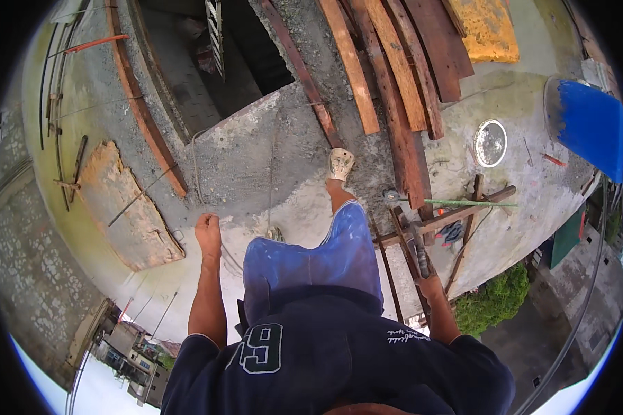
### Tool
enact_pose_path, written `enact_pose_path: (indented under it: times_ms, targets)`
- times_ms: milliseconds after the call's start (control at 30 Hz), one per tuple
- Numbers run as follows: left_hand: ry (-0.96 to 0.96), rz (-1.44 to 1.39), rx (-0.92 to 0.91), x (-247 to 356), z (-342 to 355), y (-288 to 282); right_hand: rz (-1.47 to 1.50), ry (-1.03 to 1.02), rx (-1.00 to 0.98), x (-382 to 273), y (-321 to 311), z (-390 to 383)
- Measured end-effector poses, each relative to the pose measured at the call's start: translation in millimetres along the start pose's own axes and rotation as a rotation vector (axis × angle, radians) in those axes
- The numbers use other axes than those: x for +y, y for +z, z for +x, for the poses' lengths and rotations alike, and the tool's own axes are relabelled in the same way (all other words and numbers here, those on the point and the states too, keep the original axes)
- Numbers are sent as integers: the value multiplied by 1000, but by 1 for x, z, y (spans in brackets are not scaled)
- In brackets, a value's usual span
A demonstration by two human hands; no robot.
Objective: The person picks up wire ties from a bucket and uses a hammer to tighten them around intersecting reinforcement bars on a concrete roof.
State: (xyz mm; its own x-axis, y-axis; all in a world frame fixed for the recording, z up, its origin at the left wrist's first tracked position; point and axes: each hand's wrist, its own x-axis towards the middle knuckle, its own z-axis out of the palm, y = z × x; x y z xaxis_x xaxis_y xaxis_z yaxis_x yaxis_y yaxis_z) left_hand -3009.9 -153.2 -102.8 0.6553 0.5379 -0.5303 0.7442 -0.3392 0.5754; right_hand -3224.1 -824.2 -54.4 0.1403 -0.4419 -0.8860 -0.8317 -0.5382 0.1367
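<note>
A long-handled hammer with a dark metal head (422, 257) hangs from the person's right hand (430, 285), which is clamped round its grip just beside the right thigh, the head pointing toward the crossed brown wooden battens (457, 218) on the grey concrete roof slab (256, 159). The left hand (208, 229) is curled into a loose fist, holding nothing, out over the bare slab near a rough flat sheet of orange-brown board (128, 207). Ahead of the pale shoe (340, 164) lie stacked reddish-brown wooden planks (394, 76), with a round silvery metal dish (491, 143) and a blue plastic barrel (592, 128) off to the right.
</note>
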Motion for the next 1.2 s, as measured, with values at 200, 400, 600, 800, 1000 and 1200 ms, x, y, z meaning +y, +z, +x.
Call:
enact_pose_path:
  times_ms: [200, 400, 600, 800, 1000, 1200]
  targets:
    - [91, 47, -49, 155, 13, 48, 116, 114, 56, 60, -15, -78]
    - [268, -84, -106, 292, 21, 66, 16, 184, 72, 39, -48, -111]
    - [228, -176, -225, 357, 53, 76, -205, 338, 37, 35, -44, -117]
    - [30, -163, -434, 410, 106, 137, -241, 453, 171, 25, -31, -124]
    - [-62, -208, -732, 452, 140, 232, -237, 507, 377, 19, -20, -127]
    - [-120, -319, -909, 432, 144, 280, -251, 521, 393, 21, -20, -130]
